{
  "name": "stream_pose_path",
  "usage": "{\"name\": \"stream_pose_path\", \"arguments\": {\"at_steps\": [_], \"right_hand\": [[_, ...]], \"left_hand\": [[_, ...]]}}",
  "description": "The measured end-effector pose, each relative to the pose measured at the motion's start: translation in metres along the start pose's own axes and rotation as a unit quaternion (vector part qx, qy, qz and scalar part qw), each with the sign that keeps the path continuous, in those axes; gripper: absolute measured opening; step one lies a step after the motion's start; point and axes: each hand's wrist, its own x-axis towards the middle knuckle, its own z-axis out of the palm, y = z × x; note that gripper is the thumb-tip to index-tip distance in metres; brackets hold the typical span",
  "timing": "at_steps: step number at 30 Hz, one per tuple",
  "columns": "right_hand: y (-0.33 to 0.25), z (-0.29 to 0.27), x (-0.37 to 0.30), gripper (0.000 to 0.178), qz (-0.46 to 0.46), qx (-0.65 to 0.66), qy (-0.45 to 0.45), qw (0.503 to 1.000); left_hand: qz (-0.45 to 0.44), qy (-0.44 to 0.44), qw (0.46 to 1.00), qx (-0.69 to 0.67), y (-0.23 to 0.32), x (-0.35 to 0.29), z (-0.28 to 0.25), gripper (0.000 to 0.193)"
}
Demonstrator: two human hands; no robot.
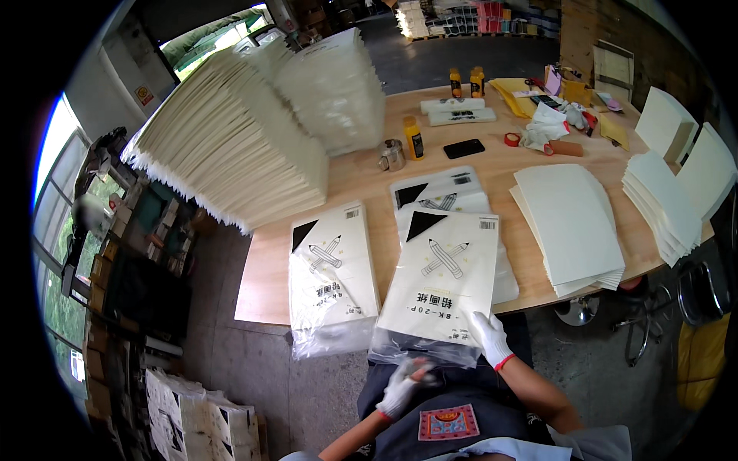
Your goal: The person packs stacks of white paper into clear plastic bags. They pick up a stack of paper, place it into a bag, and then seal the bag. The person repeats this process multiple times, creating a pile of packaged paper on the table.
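Note:
A pack of drawing paper (440,280) in a clear plastic bag lies before me, its lower end reaching past the table edge. Crossed pencils and a black corner triangle are printed on its white cover. My right hand (489,339), in a white glove with a red cuff, grips the pack's lower right edge. My left hand (403,389), also gloved, is just below the bag's loose plastic end (415,351); motion smears its fingers. To the left lies another bagged pack (330,269). Partly under the front pack are further bagged packs (442,184).
A tall paper stack (238,142) and a plastic-wrapped stack (342,92) stand at the left. Blank sheets (573,223) lie on the right. A phone (464,148), metal mug (391,155) and yellow bottle (413,138) are farther back. A wheeled chair (653,315) stands at the right.

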Motion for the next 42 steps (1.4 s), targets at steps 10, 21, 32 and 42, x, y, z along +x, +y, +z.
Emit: {"name": "stream_pose_path", "arguments": {"at_steps": [10, 21, 32, 42], "right_hand": [[-0.041, -0.003, -0.011, 0.034, 0.043, -0.032, -0.027, 0.998], [-0.076, -0.129, -0.049, 0.029, 0.305, -0.312, -0.2, 0.877], [-0.031, -0.066, -0.028, 0.036, 0.19, -0.087, -0.192, 0.959], [0.007, 0.146, 0.062, 0.036, 0.137, -0.078, -0.369, 0.916]], "left_hand": [[0.016, -0.314, 0.907, 0.282, -0.011, 0.033, 0.055, 0.015], [-0.057, 0.137, 0.982, 0.121, -0.009, 0.044, -0.095, 0.033], [0.249, 0.013, 0.872, 0.421, 0.066, 0.051, -0.017, 0.015], [0.492, 0.286, 0.794, 0.214, 0.177, 0.023, -0.105, 0.018]]}}
